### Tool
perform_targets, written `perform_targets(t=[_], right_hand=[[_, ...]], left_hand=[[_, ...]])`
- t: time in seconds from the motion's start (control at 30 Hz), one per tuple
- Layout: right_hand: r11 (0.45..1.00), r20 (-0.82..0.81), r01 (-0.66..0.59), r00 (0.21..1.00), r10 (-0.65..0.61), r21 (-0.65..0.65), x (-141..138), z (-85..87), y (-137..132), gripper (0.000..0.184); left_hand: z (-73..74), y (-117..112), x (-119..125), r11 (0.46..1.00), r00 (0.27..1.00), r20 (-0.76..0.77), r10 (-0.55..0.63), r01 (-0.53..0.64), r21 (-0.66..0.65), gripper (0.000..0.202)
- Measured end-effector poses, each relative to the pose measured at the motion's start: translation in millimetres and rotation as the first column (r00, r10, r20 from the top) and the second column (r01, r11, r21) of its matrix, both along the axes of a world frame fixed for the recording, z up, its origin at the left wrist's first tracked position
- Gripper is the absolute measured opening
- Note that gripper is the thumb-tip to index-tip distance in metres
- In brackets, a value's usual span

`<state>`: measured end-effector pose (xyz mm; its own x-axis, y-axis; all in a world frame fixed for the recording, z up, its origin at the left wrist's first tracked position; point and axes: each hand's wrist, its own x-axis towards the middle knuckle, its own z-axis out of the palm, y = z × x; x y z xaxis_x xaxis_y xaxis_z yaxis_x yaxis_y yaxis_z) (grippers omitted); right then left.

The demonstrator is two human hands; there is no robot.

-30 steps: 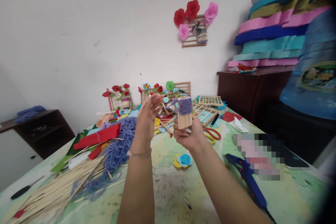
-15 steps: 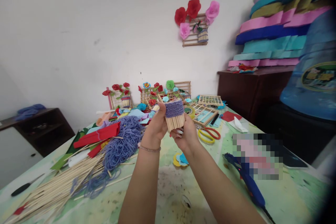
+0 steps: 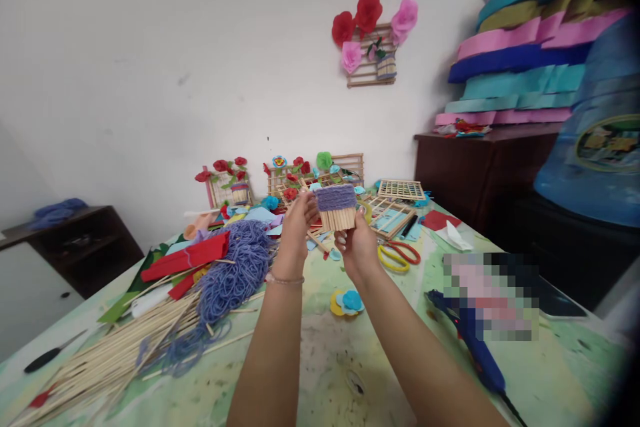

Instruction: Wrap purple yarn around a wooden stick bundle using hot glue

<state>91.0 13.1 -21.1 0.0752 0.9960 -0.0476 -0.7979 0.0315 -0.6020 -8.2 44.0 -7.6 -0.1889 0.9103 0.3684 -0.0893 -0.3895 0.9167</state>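
Both my hands hold up a small bundle of wooden sticks [image 3: 337, 209] wrapped in purple yarn, above the middle of the table. My left hand [image 3: 297, 221] grips its left side with curled fingers. My right hand [image 3: 356, 242] cups it from below and the right. Under the hands, on the table [image 3: 320, 353], lies a yellow and blue paper flower [image 3: 349, 302]. To the left lies a heap of purple yarn [image 3: 235, 273] over a spread of long wooden sticks [image 3: 110, 360].
A blue glue gun [image 3: 473, 347] lies at the right, yellow and red scissors [image 3: 397, 255] beyond my right hand. Stick frames with paper flowers [image 3: 300, 180] line the far edge. Red felt [image 3: 187, 259] and a black-handled tool [image 3: 47, 360] lie left. A dark cabinet [image 3: 475, 173] stands right.
My left hand, open and apart a second ago, has closed onto the bundle's left side. The bundle has shifted slightly left and turned between both hands.
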Motion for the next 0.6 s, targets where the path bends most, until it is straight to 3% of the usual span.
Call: perform_targets(t=[0.1, 0.17, 0.2, 0.3, 0.33, 0.4, 0.47, 0.6], right_hand=[[0.999, 0.023, 0.032, 0.999, -0.032, 0.007, 0.1, -3.8, 3.2, 0.038], [0.999, 0.035, 0.042, 0.999, -0.042, 0.012, -0.5, -4.8, 3.9, 0.038], [0.999, 0.038, 0.045, 0.998, -0.046, 0.016, -0.8, -4.9, 3.8, 0.038], [0.998, 0.042, 0.056, 0.998, -0.057, 0.030, -0.8, -4.0, 3.0, 0.038], [0.998, 0.042, 0.060, 0.997, -0.062, 0.034, -0.6, -3.6, 2.5, 0.037], [0.996, 0.046, 0.072, 0.996, -0.074, 0.046, 0.0, -2.9, 1.7, 0.037], [0.994, 0.055, 0.088, 0.994, -0.091, 0.060, 0.3, -2.5, 1.0, 0.036], [0.987, 0.078, 0.133, 0.987, -0.140, 0.086, 0.0, -2.2, 0.3, 0.037]], left_hand=[[-4.2, -1.4, 1.1, 0.989, 0.979, -0.165, 0.117, -0.100, 0.107, 0.035], [-4.6, -7.1, 3.0, 0.940, 0.921, -0.246, 0.303, -0.246, 0.236, 0.033], [-4.1, -10.7, 4.0, 0.877, 0.849, -0.290, 0.443, -0.342, 0.337, 0.032], [-1.8, -21.4, 6.3, 0.593, 0.543, -0.304, 0.783, -0.501, 0.630, 0.026], [-0.8, -24.2, 6.7, 0.525, 0.484, -0.278, 0.830, -0.510, 0.681, 0.023], [1.2, -28.2, 7.5, 0.457, 0.430, -0.245, 0.869, -0.507, 0.731, 0.019], [3.2, -30.6, 8.6, 0.478, 0.430, -0.283, 0.857, -0.461, 0.748, 0.015], [6.0, -33.1, 13.0, 0.621, 0.450, -0.459, 0.766, -0.333, 0.710, 0.023]])
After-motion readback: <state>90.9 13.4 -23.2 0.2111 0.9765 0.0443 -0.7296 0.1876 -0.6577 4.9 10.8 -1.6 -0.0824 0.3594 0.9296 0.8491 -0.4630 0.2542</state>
